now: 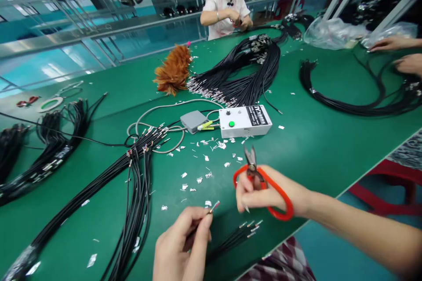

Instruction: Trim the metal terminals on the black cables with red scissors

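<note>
Between the thumb and fingers of my left hand (184, 241) is a black cable, its stripped end (215, 206) showing thin coloured wires. My right hand (263, 189) has its fingers through red-handled scissors (251, 162), whose short blades point away from me and stand slightly apart. A small bundle of black cables (235, 240) with bare tips lies below, between my hands and the table's near edge. Left of my left hand, a larger bundle of black cables (132, 193) spreads across the green table (296, 149). Scraps of silver foil (199, 180) are scattered ahead of both hands.
A white box with a green button (245, 122) and a grey block (194, 121) stand mid-table. Behind are a brown feather duster (174, 69) and a big cable coil (260, 72). One co-worker (226, 9) sits opposite; another person's hands (395, 44) are at right.
</note>
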The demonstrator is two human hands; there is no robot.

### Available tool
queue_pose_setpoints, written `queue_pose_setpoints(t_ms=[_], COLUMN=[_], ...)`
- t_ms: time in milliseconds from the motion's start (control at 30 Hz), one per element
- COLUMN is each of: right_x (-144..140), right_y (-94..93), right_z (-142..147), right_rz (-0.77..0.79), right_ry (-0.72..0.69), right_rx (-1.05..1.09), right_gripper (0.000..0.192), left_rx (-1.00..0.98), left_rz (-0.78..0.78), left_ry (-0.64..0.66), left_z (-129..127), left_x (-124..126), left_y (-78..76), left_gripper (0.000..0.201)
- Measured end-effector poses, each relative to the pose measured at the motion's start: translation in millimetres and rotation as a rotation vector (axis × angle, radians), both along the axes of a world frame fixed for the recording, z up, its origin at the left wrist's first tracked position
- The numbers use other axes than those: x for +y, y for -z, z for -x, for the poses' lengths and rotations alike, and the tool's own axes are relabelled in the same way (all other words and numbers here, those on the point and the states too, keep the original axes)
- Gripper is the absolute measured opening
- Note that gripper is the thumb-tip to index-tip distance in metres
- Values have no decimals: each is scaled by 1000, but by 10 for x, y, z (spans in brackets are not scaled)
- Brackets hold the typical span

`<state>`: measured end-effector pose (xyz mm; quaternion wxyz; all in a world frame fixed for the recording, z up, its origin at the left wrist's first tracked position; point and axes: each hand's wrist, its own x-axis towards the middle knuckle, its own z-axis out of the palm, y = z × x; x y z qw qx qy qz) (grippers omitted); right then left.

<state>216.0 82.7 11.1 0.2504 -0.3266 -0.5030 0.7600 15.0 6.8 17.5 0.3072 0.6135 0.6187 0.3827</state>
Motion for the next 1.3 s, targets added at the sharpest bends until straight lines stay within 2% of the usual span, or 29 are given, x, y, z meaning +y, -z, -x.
queue_pose_setpoints(t_ms=[33,100,133,200,267,433,500,667,800,900,1033,1100,1167,1300], right_x=[81,191,212,188,109,-79,-116,-137,-140,-173,-249,-290,-325,-342], right_y=[-25,-22,1,61,105,67,33,31,79,113,171,201,217,191], right_z=[-42,-87,-86,-44,35,270,355,508,572,611,666,693,720,756], right_rz=[-207,-581,-701,-796,-736,-307,-201,-83,-31,-82,-213,-283,-394,-733], right_ry=[109,204,218,211,235,277,305,383,417,455,495,523,543,542], right_rx=[-205,-611,-741,-833,-757,-276,-167,34,54,18,-97,-154,-221,-345], right_gripper=[20,15,13,14,15,20,24,26,27,26,22,20,18,19], left_rx=[-119,-300,-366,-455,-498,-537,-543,-553,-611,-655,-663,-643,-631,-698], left_rz=[102,260,319,406,445,477,475,490,513,480,458,443,434,479], left_ry=[-42,-86,-100,-112,-113,-99,-98,-113,-126,-133,-147,-151,-171,-224], left_z=[-24,-61,-73,-85,-84,-72,-75,-78,-75,-85,-96,-97,-98,-88], left_x=[15,34,41,54,69,104,108,102,112,117,100,89,84,93], left_y=[-36,-84,-95,-97,-84,-39,-25,9,17,1,-9,4,27,76], left_gripper=[9,14,16,22,27,34,35,33,31,31,49,51,50,51])
